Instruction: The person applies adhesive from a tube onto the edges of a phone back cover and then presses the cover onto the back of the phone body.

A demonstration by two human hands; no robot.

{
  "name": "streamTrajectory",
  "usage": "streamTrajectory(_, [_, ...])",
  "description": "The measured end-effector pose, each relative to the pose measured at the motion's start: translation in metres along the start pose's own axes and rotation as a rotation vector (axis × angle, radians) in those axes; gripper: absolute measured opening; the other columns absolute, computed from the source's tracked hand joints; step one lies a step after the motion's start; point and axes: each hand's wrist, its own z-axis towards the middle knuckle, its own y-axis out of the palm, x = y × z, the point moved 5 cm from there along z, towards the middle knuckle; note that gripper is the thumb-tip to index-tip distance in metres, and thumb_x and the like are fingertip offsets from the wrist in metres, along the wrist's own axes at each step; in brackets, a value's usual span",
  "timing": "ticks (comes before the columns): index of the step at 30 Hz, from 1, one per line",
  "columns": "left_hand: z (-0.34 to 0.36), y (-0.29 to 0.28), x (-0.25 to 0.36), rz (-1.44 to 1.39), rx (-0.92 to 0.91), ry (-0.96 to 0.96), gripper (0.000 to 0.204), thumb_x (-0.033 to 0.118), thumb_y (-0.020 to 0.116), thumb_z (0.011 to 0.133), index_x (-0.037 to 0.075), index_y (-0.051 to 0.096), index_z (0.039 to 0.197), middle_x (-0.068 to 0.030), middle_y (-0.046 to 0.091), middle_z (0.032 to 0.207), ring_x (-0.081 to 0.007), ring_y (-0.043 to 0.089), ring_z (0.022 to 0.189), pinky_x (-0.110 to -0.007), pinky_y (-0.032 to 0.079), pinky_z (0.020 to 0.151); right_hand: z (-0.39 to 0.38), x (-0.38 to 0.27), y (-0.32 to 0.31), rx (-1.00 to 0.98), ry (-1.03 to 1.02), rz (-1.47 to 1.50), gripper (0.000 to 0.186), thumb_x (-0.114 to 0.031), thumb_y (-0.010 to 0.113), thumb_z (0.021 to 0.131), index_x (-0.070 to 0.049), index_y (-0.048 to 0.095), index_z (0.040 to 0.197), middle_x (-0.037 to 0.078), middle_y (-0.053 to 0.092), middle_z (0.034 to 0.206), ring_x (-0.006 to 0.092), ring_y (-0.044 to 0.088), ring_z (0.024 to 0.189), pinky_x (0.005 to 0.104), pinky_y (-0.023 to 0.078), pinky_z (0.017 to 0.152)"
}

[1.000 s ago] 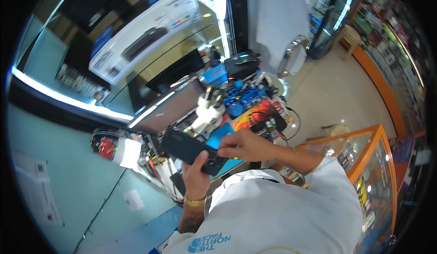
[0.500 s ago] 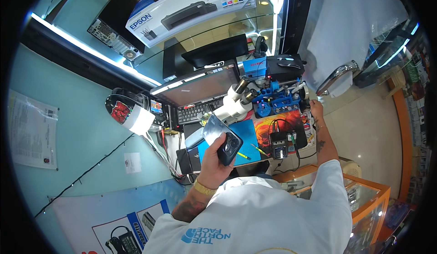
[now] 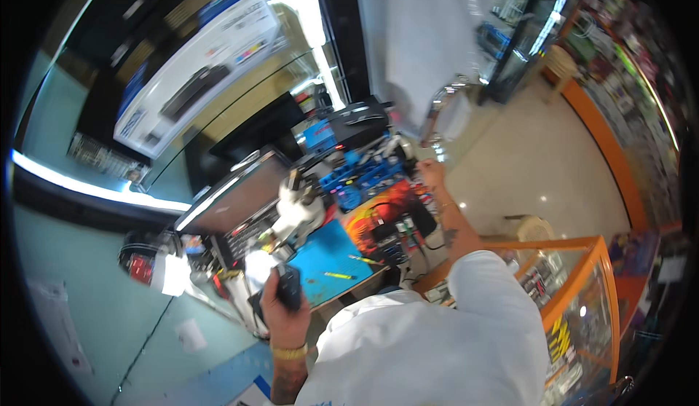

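Observation:
My left hand [image 3: 284,324], with a gold-coloured band at the wrist, is closed around a dark smartphone [image 3: 289,287]. The phone is raised over the left front of a blue work mat [image 3: 317,257], and bright glare whitens the area beside it. Farther right, my right hand [image 3: 432,176] is at the right edge of the bench, beside a blue parts organizer [image 3: 364,180]. Motion blur smears its fingers, and whether it holds anything is unclear. Two yellowish pen-like tools lie on the mat, one of them a yellow-green tool [image 3: 340,276]. Behind the phone stands a white microscope [image 3: 297,213].
A monitor [image 3: 237,195] and keyboard stand behind the microscope. Right of the mat sits a small black device [image 3: 388,238] with cables. A white-shaded lamp [image 3: 172,273] is at the left. An orange-framed glass display case [image 3: 557,297] stands to my right.
The whole view has swung to the right and blurred, so the bench appears farther left. My left hand still grips the phone, whose tilt looks different. My right hand remains by the bench's right edge.

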Motion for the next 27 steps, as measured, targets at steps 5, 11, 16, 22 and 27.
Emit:
streamTrajectory(5, [-0.005, 0.014, 0.003, 0.077, -0.004, -0.004, 0.013, 0.023, 0.063, 0.093, 0.010, 0.064, 0.092, -0.0027, 0.070, 0.081, -0.0115, 0.068, 0.063, -0.022, 0.057, 0.051, -0.021, 0.040, 0.011, -0.005, 0.406, 0.381, 0.014, -0.012, 0.069, 0.084, 0.003, 0.069, 0.083, 0.006, 0.065, 0.066, 0.0121, 0.059, 0.056, 0.0269, 0.046, 0.051])
streamTrajectory(11, [-0.010, 0.013, 0.010, 0.052, -0.045, 0.001, 0.012, 0.021, 0.063, 0.093, 0.009, 0.063, 0.094, -0.0025, 0.069, 0.083, -0.0104, 0.067, 0.069, -0.021, 0.056, 0.054, -0.021, 0.027, 0.010, 0.025, 0.073, 0.149, 0.015, -0.012, 0.066, 0.083, 0.002, 0.069, 0.082, 0.011, 0.068, 0.071, 0.0218, 0.063, 0.059, 0.0345, 0.049, 0.053])
streamTrajectory(16, [-0.007, 0.020, 0.010, 0.010, -0.048, -0.014, 0.010, 0.016, 0.067, 0.091, 0.007, 0.064, 0.095, -0.0043, 0.070, 0.089, -0.0148, 0.068, 0.078, -0.028, 0.057, 0.070, -0.028, 0.044, -0.005, -0.048, 0.201, -0.549, 0.008, -0.010, 0.059, 0.083, -0.007, 0.067, 0.083, 0.017, 0.066, 0.079, 0.0359, 0.066, 0.077, 0.0474, 0.050, 0.066])
streamTrajectory(22, [-0.021, 0.015, 0.026, 0.104, -0.090, 0.182, 0.013, 0.017, 0.065, 0.092, 0.007, 0.062, 0.098, -0.0050, 0.068, 0.090, -0.0146, 0.068, 0.078, -0.026, 0.056, 0.066, -0.081, -0.221, -0.105, -0.076, -0.155, 0.221, 0.006, -0.008, 0.063, 0.087, -0.004, 0.067, 0.089, 0.009, 0.065, 0.077, 0.0194, 0.062, 0.069, 0.0314, 0.048, 0.064])
streamTrajectory(27, [-0.042, 0.023, 0.042, 0.141, -0.128, 0.376, 0.014, 0.007, 0.069, 0.087, 0.005, 0.064, 0.100, -0.0050, 0.068, 0.093, -0.0141, 0.068, 0.082, -0.028, 0.056, 0.073, -0.209, -0.412, -0.137, -0.654, -0.200, 0.663, 0.016, -0.004, 0.068, 0.085, 0.001, 0.067, 0.100, 0.003, 0.063, 0.079, 0.0087, 0.058, 0.074, 0.0246, 0.048, 0.070])
